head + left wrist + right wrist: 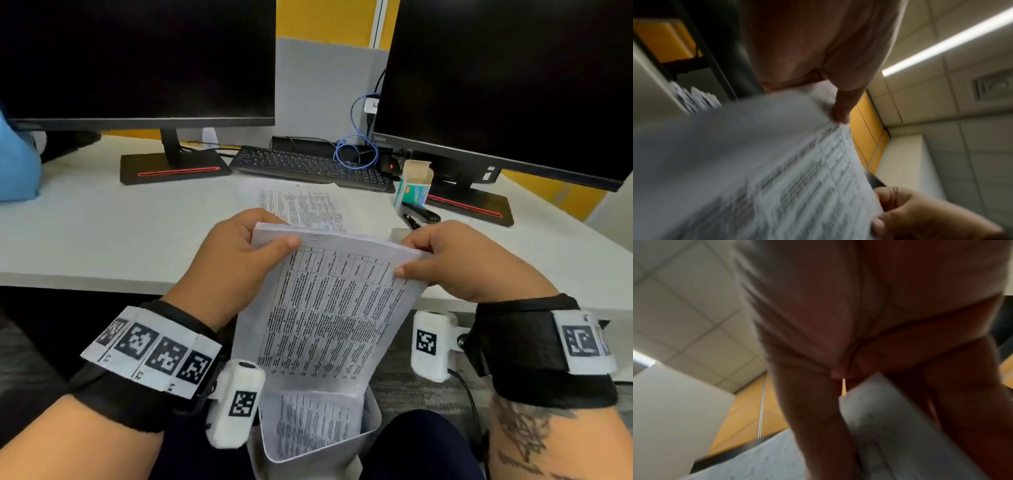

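Note:
I hold a stack of printed paper sheets with tables of small text, just in front of the desk edge. My left hand grips its top left corner, thumb on the front page. My right hand pinches the top right corner. The lower sheets curl over my lap. In the left wrist view the sheets are blurred, with my left thumb on the top edge and the right hand at the other corner. The right wrist view shows my right hand's fingers around the paper.
Another printed sheet lies flat on the white desk. A black stapler and an open staple box sit at the right. Behind stand two dark monitors, a black keyboard and blue cable.

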Action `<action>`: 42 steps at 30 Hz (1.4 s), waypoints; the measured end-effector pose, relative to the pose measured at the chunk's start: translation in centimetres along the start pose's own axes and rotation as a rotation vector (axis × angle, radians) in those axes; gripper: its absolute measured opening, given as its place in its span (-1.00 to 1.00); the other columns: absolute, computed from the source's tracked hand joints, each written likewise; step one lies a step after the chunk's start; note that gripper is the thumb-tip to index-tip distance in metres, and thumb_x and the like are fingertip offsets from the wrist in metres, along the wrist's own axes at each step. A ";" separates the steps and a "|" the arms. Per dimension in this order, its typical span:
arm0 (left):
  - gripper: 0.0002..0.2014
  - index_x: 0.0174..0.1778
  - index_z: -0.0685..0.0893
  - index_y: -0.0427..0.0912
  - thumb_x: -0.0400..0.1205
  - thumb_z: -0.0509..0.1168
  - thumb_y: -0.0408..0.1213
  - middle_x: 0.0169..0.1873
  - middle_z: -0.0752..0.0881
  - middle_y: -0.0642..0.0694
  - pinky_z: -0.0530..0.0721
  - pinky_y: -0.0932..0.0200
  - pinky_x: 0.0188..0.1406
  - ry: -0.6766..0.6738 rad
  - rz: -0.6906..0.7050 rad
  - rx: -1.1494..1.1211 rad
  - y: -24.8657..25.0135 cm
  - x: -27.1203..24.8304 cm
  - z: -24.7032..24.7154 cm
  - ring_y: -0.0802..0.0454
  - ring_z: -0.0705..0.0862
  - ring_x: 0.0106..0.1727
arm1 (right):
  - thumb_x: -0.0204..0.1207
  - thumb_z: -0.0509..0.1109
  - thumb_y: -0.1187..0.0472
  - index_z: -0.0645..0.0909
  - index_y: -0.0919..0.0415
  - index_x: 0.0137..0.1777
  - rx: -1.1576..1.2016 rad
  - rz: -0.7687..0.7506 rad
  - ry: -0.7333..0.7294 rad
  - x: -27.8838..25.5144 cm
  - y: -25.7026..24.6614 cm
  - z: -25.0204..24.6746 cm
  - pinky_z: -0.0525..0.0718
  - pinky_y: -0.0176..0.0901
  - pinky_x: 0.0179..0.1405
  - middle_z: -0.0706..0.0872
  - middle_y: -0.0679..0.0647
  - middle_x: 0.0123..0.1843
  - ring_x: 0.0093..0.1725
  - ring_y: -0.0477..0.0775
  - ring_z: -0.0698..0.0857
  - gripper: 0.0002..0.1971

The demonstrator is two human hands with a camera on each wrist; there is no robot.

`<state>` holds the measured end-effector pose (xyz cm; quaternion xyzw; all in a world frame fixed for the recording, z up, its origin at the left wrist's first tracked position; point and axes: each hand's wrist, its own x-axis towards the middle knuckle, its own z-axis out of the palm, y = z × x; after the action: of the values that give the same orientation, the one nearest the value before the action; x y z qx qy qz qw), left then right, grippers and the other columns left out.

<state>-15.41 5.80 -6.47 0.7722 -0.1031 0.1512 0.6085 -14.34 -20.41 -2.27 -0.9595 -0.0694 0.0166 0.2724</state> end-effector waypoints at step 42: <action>-0.93 -0.08 0.73 0.09 0.65 0.33 -0.10 -0.36 0.75 0.08 0.63 0.29 -0.23 -0.245 0.121 0.515 -0.4 0.9 1.7 0.23 0.69 -0.32 | 0.61 0.37 0.36 0.73 0.07 0.09 0.443 -0.007 -0.094 1.0 -0.4 4.3 0.74 -0.27 -0.32 0.82 0.07 -0.19 -0.31 -0.05 0.76 -0.79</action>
<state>-14.26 4.23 -6.84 0.9062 -0.1799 0.1140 0.3653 -13.66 -17.70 -5.77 -0.8741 -0.0803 0.0753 0.4731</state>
